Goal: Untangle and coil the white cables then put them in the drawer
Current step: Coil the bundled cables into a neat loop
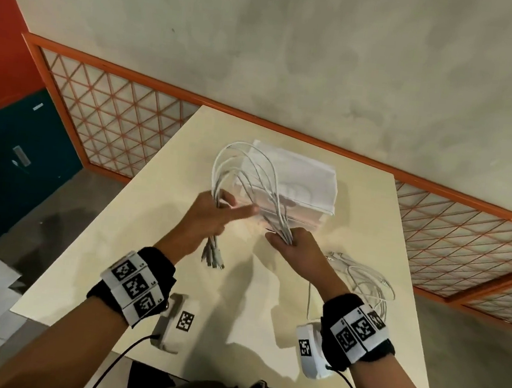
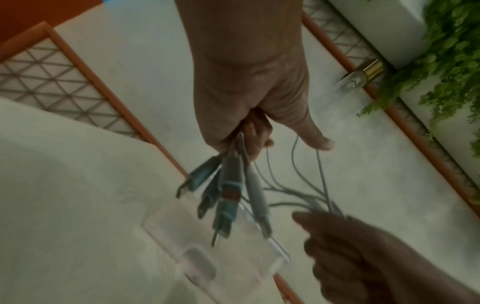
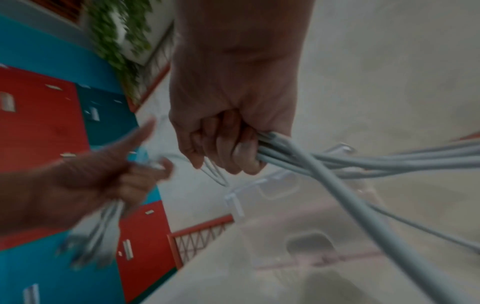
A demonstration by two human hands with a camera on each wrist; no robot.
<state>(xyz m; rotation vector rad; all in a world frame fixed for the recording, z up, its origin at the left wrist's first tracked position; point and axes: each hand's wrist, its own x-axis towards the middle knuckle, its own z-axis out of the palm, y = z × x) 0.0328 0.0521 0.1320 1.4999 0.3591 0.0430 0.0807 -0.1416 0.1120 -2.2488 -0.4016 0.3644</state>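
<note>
A cream, flat-topped rectangular table (image 1: 369,236) carries everything here, its far edge running along an orange-framed lattice panel (image 1: 106,110) at the foot of a grey plastered wall (image 1: 293,56). Near the middle of the far edge stands a translucent plastic drawer box (image 1: 311,186), pale and clouded; whether a drawer is pulled out is hard to judge from the blurred wrist views.

Above the table in front of that box, a bundle of white cables (image 1: 244,174) arches up in a tall loop between the two hands, clear of the surface. The left hand (image 1: 212,211) grips one end of the loop with curled fingers, its forefinger pointing out toward the right, and the connector ends (image 2: 228,195) hang below the fist, well over the table. The right hand (image 1: 299,248) is closed in a fist round the other end of the loop, the strands leaving it beside the thumb (image 3: 244,150) in the right wrist view.

Toward the right edge of the table lies a second loose heap of white cables (image 1: 365,282), tangled and untouched, just beside the right forearm. Both wrists wear black bands with square printed markers (image 1: 135,285).
</note>
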